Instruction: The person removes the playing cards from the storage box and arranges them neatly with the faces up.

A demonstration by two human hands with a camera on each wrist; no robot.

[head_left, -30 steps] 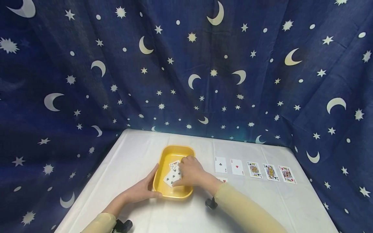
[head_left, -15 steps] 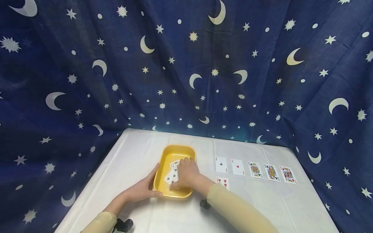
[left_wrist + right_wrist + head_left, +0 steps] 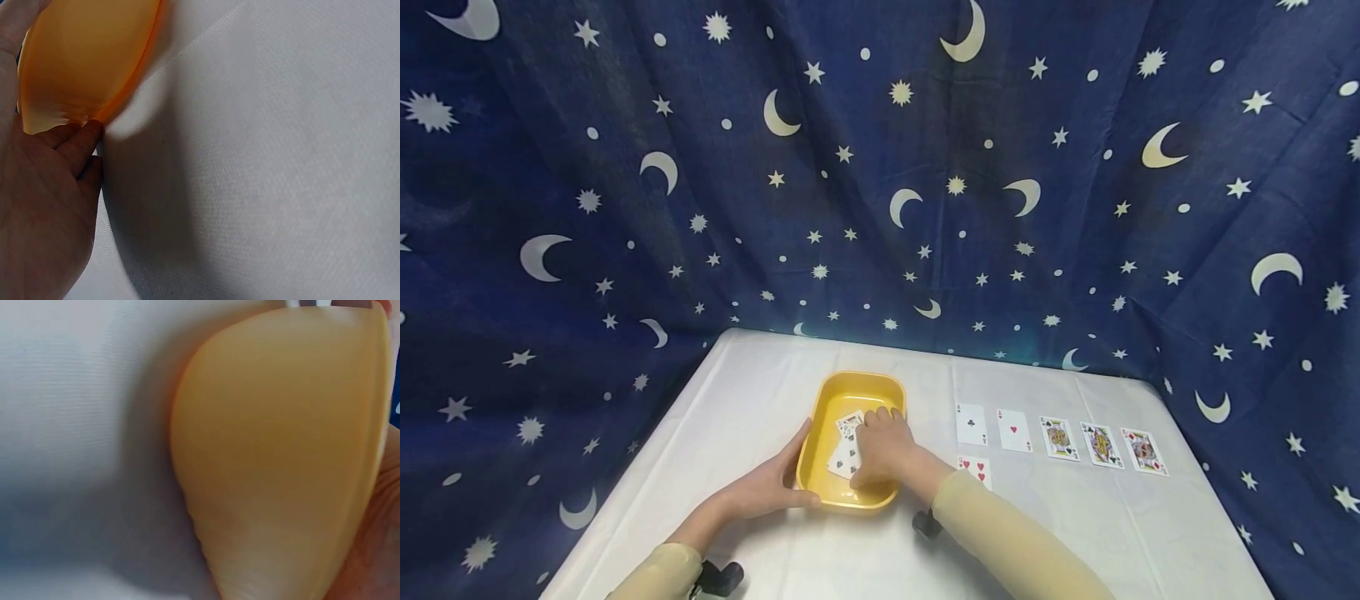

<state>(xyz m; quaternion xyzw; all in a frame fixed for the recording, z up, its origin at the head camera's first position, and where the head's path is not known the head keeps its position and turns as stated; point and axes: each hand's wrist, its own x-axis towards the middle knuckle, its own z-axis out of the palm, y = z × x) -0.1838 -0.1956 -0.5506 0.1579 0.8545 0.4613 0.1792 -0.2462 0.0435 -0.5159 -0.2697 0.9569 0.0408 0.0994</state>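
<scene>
A yellow tray (image 3: pixel 852 380) stands on the white-covered table. Inside it lie overlapping playing cards: a black-suited number card (image 3: pixel 842 461) and a patterned card (image 3: pixel 849 422) beyond it. My right hand (image 3: pixel 884 450) reaches over the tray's right wall, its thumb drawn in at the number card; its fingertips are hidden under the hand. Around the tray's near left corner rests my left hand (image 3: pixel 767 487), thumb along the near side and fingers straight along the left side. In the left wrist view, straight fingertips touch the tray wall (image 3: pixel 94 56).
Right of the tray, face-up cards form a row: an ace of clubs (image 3: pixel 972 425), an ace of hearts (image 3: pixel 1014 431) and several face cards (image 3: pixel 1060 438). A hearts number card (image 3: pixel 976 469) lies below the row's left end. A dark star-patterned curtain (image 3: pixel 850 167) hangs behind.
My right hand has lowered into the tray and its thumb has drawn inward, shifting the number card slightly right. The hearts number card has come into fuller view. My left hand stays put.
</scene>
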